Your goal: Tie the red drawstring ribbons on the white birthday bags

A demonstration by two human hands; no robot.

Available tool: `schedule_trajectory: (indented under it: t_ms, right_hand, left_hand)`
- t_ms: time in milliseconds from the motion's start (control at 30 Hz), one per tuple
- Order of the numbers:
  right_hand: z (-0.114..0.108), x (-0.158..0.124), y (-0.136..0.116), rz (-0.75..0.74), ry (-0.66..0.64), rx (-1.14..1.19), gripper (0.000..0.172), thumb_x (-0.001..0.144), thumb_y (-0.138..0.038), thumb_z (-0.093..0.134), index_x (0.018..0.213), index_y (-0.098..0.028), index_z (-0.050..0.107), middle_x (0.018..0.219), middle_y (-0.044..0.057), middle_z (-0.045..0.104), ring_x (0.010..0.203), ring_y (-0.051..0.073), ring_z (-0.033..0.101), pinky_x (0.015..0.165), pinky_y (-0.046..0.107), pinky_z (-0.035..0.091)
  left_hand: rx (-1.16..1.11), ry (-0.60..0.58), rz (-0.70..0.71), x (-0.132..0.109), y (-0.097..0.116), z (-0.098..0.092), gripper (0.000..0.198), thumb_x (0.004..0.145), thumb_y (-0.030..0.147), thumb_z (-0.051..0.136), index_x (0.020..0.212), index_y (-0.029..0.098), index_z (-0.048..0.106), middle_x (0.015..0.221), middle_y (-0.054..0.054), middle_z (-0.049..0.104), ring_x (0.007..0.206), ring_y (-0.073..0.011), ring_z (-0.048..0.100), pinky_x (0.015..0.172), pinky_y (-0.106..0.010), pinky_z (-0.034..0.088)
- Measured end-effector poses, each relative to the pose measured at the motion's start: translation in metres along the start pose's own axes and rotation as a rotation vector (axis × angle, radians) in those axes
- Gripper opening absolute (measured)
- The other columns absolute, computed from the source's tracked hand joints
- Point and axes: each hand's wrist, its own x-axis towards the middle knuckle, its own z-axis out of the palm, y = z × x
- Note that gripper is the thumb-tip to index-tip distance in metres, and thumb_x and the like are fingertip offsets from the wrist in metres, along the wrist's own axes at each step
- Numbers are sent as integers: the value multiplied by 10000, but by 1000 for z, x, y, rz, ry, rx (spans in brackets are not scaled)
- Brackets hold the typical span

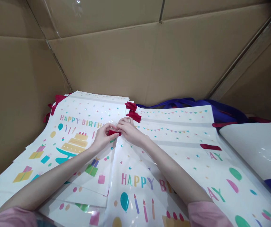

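My left hand [103,136] and my right hand [129,130] meet at the middle of the view, both pinched on a short red ribbon handle [114,132]. The handle belongs to a white glossy "HAPPY BIRTHDAY" gift bag [140,176] lying flat in front of me. To the left lies a fanned stack of the same printed bags [78,126], with red handles [55,104] sticking out at its far edge. More red handles [133,112] show just beyond my right hand.
Brown cardboard walls [135,56] close in the back and left side. Blue fabric [197,103] lies behind the bags on the right. A white glossy bag with a dark blue band [263,151] sits at the far right.
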Motion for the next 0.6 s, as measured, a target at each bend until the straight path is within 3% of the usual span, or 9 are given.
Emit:
schedule_trajectory:
  t_ms: [200,433,600]
  right_hand:
    - [-2,0,0,1,-27,15,191,907,-135,412,807,-189,566,858,43,579,1000,198,416,970,421,192]
    - [-3,0,-4,18,-12,10,212,875,-74,388,804,-190,551,891,50,578,999,199,413,965,416,199]
    - [0,0,-2,17,13,13,199,883,-93,396,803,-191,550,873,48,580,992,198,423,973,420,206]
  left_hand:
    - [31,22,19,0,-2,1,226,706,237,690,891,164,583,838,-40,672,757,-168,644,677,-256,489]
    - [135,74,102,-9,10,5,100,750,250,636,804,173,604,801,-16,628,742,-147,593,697,-249,467]
    - [-4,104,30,-4,7,4,200,705,284,697,800,164,570,773,-14,620,715,-142,598,658,-245,475]
